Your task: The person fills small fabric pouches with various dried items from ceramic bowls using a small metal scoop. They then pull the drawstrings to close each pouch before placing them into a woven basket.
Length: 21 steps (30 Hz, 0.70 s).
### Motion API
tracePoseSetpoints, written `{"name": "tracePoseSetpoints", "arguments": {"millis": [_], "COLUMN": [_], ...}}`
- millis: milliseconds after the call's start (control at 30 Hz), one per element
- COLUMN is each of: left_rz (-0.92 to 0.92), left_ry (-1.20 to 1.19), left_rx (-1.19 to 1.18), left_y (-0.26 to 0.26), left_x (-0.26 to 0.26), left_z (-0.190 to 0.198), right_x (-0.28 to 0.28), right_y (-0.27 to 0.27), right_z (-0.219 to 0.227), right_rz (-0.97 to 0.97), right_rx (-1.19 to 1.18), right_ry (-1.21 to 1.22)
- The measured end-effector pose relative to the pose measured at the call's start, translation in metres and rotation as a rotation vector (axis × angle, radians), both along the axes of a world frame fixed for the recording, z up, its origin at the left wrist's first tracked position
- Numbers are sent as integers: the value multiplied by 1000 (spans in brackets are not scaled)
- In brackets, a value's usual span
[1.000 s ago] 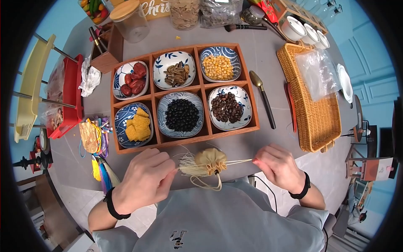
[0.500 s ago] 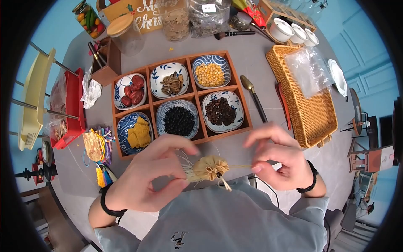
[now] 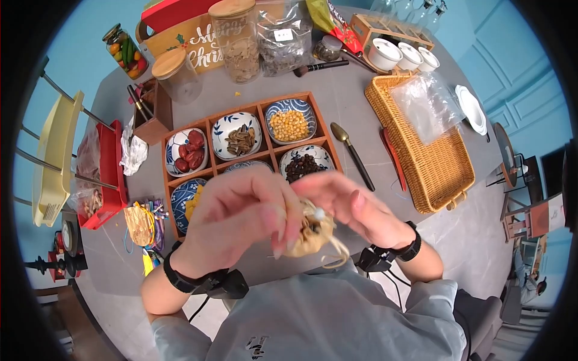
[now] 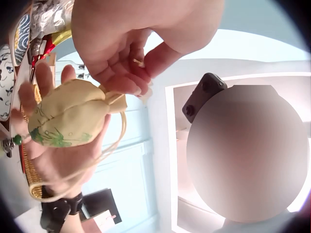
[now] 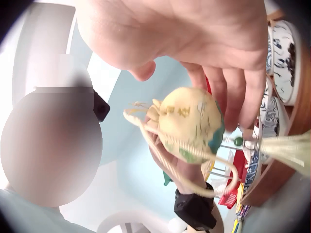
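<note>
A cream drawstring pouch [image 3: 316, 239], printed with green leaves and dark characters, is raised between both hands over the table's near edge. My left hand [image 3: 238, 219] pinches its gathered neck between thumb and fingers, as the left wrist view shows at the pouch [image 4: 73, 114]. My right hand [image 3: 364, 213] is beside the pouch, palm toward it and fingers extended; in the right wrist view those fingers [image 5: 233, 94] reach past its rounded side. A cord loop [image 5: 160, 160] hangs from the neck. At the pouch's bottom end are a green bead [image 5: 238, 141] and pale tassel [image 5: 286, 150].
Beyond the hands stands a wooden divided tray [image 3: 274, 144] with bowls of dates, seeds, corn and beans. Right of it lie a spoon [image 3: 352, 156] and a wicker basket [image 3: 421, 174]. Colourful tasselled cords [image 3: 144, 225] and a red bin [image 3: 108, 198] are at left.
Both hands stretched the pouch's strings apart, then loosened. The pouch has come up and turned; the left hand has moved in to its neck, and the right hand has let go and opened.
</note>
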<state>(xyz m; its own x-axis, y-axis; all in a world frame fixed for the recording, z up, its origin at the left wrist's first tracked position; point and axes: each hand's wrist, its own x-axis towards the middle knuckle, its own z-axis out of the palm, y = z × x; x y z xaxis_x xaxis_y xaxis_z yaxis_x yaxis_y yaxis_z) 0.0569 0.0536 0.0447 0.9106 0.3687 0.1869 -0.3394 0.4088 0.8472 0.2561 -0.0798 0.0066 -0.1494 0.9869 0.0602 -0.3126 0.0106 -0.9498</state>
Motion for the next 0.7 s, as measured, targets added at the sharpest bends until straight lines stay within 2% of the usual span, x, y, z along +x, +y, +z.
{"name": "tracePoseSetpoints", "arguments": {"millis": [133,267,467,567,667,700], "left_rz": [-3,26,54,39,170,148], "left_ry": [30,91,63,73,108,88], "left_rx": [-188,-225,-206,-132,-95,-19], "left_y": [9,12,15,21,13,21], "left_x": [7,9,12,11,14,11], "left_z": [-8,-8,-15,-23,-16,-29], "right_x": [3,2,0,1,8,13], "right_y": [-11,-10,-11,-10,-11,-11], "right_z": [-15,-10,11,15,19,22], "right_rz": [131,131,40,-13,-27,-48], "right_rx": [-146,-56,-259,-255,-239,-218], "right_ry": [142,301,112,65,48,33]}}
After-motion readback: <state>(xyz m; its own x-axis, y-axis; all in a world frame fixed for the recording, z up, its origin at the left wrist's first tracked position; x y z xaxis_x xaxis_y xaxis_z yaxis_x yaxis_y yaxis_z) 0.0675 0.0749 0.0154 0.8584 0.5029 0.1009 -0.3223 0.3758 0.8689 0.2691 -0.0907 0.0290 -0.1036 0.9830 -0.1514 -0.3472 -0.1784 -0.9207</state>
